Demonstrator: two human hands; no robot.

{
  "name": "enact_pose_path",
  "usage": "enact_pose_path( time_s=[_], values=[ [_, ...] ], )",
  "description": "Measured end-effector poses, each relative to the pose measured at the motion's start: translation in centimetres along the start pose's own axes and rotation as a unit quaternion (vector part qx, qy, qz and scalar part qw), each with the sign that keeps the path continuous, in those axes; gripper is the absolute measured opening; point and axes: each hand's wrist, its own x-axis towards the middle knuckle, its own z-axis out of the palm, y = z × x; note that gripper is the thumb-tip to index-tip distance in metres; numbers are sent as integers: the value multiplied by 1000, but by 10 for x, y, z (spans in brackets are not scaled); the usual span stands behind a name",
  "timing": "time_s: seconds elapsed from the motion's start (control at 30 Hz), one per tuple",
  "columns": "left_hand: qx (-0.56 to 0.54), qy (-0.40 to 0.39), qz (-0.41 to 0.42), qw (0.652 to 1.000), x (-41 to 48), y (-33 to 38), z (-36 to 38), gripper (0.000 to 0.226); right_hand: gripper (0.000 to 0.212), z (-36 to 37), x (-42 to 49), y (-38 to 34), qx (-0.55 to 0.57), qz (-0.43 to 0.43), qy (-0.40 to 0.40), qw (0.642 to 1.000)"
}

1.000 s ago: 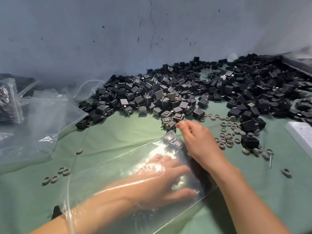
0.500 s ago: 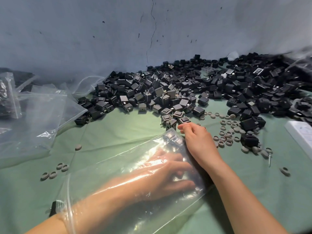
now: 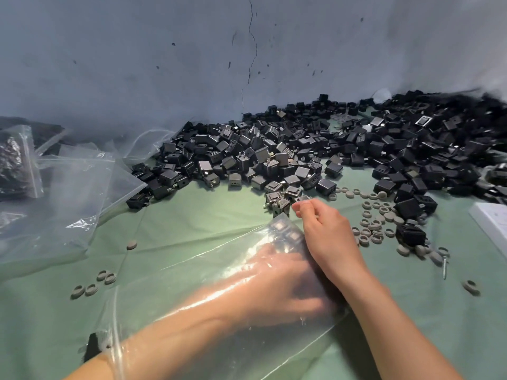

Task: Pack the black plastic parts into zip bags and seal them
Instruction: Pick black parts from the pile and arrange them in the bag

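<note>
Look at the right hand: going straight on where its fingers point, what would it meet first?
Most likely the nearest small black plastic cube parts, just beyond the right hand; whether they already touch is unclear from this view.

No text, label, brand, number or sign can be read. Whatever may be printed on the black plastic parts point(image 3: 326, 185) or on the zip bag point(image 3: 170, 297) is too small or too blurred to be made out.
</note>
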Motion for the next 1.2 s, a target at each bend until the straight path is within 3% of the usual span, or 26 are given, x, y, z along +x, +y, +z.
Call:
enact_pose_path(
  time_s=[0.07,0.17,0.23,0.3,0.4,0.5,0.6,0.7,0.77,0.83,0.9,1.0,1.1,1.2],
  values=[
    [119,40,19,992,4,3,6,20,35,3,-2,0,-33,-11,-12,999],
    [180,31,22,983,5,8,1,22,45,3,-8,-1,-112,-64,0,992],
    [168,3,32,985,-6,6,-12,26,54,4,-13,-9,-138,-127,17,982],
    [108,3,-22,994,-29,2,-22,41,59,6,-13,-19,-130,-172,0,976],
    [19,52,-90,994,-90,-12,-40,28,57,17,-9,-34,-136,-207,-88,965],
    [-2,84,-150,985,-153,-23,-84,35,49,31,-4,-38,-194,-206,-174,943],
    [-98,216,-254,938,-196,-38,-131,32,43,38,1,-35,-287,-161,-225,917],
    [-109,347,-309,879,-194,-70,-156,42,40,44,4,-41,-314,-144,-212,914],
    [-128,332,-362,862,-165,-95,-155,36,40,51,7,-50,-301,-144,-189,923],
    [-72,275,-425,859,-135,-124,-146,19,39,59,10,-57,-289,-152,-171,930],
    [33,193,-496,846,-107,-152,-136,60,38,67,11,-59,-275,-155,-163,935],
    [68,173,-566,803,-77,-183,-132,106,38,73,14,-56,-257,-159,-169,938],
    [48,194,-547,813,-60,-212,-136,120,41,73,16,-50,-237,-161,-169,943],
    [65,215,-510,831,-45,-232,-147,117,46,74,18,-48,-225,-168,-169,945]
  ],
)
